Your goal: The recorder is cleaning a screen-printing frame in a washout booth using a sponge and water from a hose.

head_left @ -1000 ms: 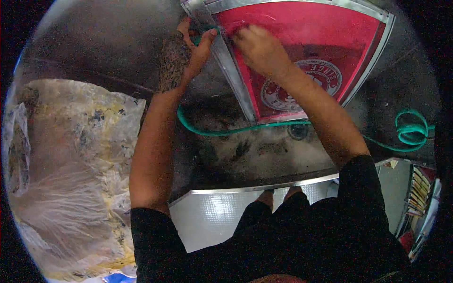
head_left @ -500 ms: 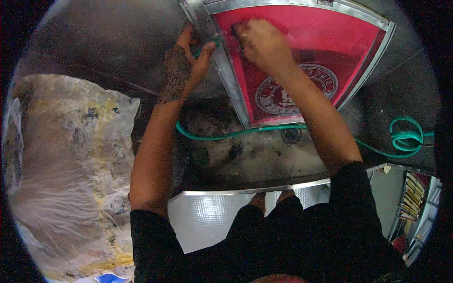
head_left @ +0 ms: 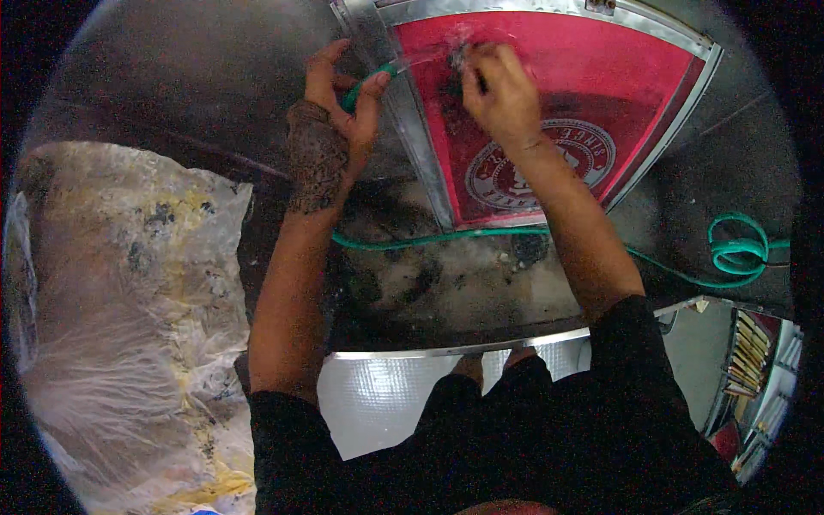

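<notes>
A silk-screen printing frame (head_left: 422,154) with pink-red mesh and metal bars leans in a dark wash trough in front of me. A round pale emblem (head_left: 541,163) shows low on the mesh. My left hand (head_left: 339,112) is closed round a green hose (head_left: 369,84) just left of the frame, its end pointing at the mesh; a thin stream of water runs from it. My right hand (head_left: 505,96) is closed and pressed to the upper left of the mesh. Something dark and wet shows at its fingertips, too blurred to name.
The hose lies across the trough (head_left: 481,292) below the frame and coils (head_left: 740,249) at the right. A metal edge (head_left: 429,352) runs along the trough's front. Stained plastic sheeting (head_left: 112,300) hangs at the left. A rack of stacked items (head_left: 747,356) stands lower right.
My right hand has moved a little right and down on the mesh. My left hand keeps the hose, now farther out of the fist, and water shows crossing to the mesh.
</notes>
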Tool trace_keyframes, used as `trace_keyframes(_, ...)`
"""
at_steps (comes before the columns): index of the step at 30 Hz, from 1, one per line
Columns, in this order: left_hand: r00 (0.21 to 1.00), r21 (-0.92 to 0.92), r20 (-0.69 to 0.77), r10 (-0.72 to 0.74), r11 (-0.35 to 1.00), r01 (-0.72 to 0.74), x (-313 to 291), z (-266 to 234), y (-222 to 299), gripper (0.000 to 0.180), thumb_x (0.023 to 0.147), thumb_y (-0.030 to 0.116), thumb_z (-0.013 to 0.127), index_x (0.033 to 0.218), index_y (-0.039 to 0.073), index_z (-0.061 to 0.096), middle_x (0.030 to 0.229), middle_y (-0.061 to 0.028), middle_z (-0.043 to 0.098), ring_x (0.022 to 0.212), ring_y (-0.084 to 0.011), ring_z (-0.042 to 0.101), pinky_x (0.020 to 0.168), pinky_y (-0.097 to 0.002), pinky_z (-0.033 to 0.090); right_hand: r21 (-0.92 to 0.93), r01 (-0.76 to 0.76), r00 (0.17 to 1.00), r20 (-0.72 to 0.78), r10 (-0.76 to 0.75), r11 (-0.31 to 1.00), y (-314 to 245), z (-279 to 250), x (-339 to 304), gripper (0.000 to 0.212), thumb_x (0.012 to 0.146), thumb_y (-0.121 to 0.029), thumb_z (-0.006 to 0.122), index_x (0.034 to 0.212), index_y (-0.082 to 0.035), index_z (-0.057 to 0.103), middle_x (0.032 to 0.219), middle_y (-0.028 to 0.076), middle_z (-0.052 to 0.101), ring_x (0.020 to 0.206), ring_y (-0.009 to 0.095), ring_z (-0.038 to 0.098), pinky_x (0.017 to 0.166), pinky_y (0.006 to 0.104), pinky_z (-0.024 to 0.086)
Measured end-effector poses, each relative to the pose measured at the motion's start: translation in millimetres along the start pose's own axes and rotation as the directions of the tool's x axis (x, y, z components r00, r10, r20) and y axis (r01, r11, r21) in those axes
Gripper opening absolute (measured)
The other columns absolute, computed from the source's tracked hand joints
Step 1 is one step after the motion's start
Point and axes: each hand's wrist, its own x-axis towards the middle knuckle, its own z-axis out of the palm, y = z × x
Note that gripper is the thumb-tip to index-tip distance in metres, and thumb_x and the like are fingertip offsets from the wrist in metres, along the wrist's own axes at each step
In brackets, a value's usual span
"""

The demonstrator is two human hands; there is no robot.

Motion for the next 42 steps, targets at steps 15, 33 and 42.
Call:
trace_keyframes(15, 0.885, 0.113, 0.389, -0.257, 0.966, 0.23, -93, 19, -53, 0.055, 0.095, 0.041, 0.059, 0.134, 0.003, 0.053, 0.106, -0.0182, 0.066, 0.097, -0.0251, 0.064, 0.085, -0.0375, 0.05, 0.389, -0.29, 0.945, 0.263, 0.196, 0.874, -6, 55, -65, 0.078, 0.086, -0.025, 0.07, 0.152, -0.012, 0.03, 0.143, 0.021, 0.048, 0.122, 0.038, 0.056, 0.102, 0.0432, 0.045)
trace_keyframes(33, 0.788, 0.138, 0.49, -0.373, 0.926, 0.352, -167, 87, -99, 0.063, 0.095, 0.047, 0.057, 0.134, -0.002, 0.051, 0.127, -0.0245, 0.058, 0.123, -0.0346, 0.055, 0.104, -0.0427, 0.041, -0.536, -0.595, 0.515, 0.317, 0.796, 0.599, 42, -70, -424, 0.037, 0.087, -0.032, 0.067, 0.111, -0.004, 0.061, 0.102, 0.016, 0.059, 0.093, 0.032, 0.06, 0.083, 0.0436, 0.051)
trace_keyframes(42, 0.409, 0.421, 0.75, -0.52, 0.852, 0.311, -219, 115, -109, 0.058, 0.094, 0.046, 0.058, 0.138, 0.008, 0.051, 0.126, -0.0208, 0.06, 0.118, -0.0363, 0.056, 0.101, -0.0457, 0.043, -0.532, -0.689, 0.38, 0.315, 0.87, 0.493, 44, -40, -414, 0.044, 0.086, -0.03, 0.068, 0.121, -0.004, 0.059, 0.118, 0.02, 0.054, 0.108, 0.043, 0.057, 0.09, 0.0506, 0.049)
